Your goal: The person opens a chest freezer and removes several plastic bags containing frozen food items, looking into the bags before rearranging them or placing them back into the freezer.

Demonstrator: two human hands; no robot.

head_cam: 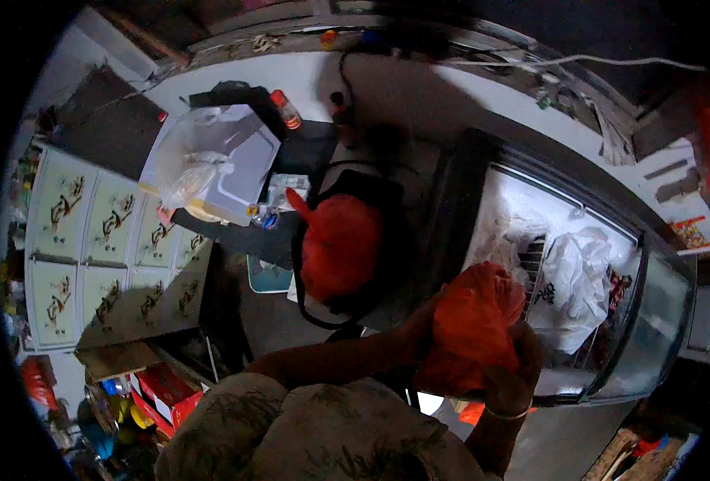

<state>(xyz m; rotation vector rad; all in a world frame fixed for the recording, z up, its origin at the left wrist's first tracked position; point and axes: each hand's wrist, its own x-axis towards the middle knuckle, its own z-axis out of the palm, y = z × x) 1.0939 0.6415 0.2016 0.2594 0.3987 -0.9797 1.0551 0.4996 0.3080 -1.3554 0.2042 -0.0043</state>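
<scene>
A red plastic bag (475,324) with bunched upper folds is between my two hands, in front of my chest. My left hand (428,318) grips its left side and is partly hidden in shadow. On the opposite side, my right hand (514,373) holds the bag's lower edge; a thin band circles that wrist. What the bag contains cannot be seen. Just beyond my right hand is a lit display cabinet (583,207) with a white plastic bag (577,282) on a wire rack. Another red plastic bag (343,252), full and knotted, rests in a dark holder left of my hands.
On the left stand a pale storage box (240,150) with a clear plastic bag (183,171) on it, a red-capped bottle (286,110) and a patterned panelled cabinet (111,222). A teal tray (264,276) lies lower. A red carton (168,394) sits at lower left.
</scene>
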